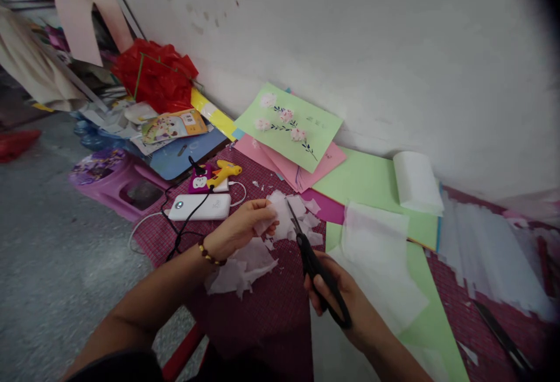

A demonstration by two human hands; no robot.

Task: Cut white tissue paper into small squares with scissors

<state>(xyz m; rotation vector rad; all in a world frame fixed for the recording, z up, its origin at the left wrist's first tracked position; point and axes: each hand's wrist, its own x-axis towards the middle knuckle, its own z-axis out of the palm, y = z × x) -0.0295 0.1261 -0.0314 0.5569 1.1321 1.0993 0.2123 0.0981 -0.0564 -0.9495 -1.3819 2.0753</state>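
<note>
Left hand (245, 224) pinching thin paper (276, 202) inboard of the desk's (280, 306) left edge, right hand (335, 288) gripping scissors (311, 262). Looks mid-cut: scraps (242, 268) near left edge, flower card (297, 116) at back edge seems done, white sheet (376, 236) looks uncut.

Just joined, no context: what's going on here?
At a table, a person's left hand pinches thin white paper; the right hand holds scissors, blades pointing toward it. I can't tell if they touch it. White scraps lie near the left hand. Farther back, a green card with pink flowers rests over pink sheets.
</note>
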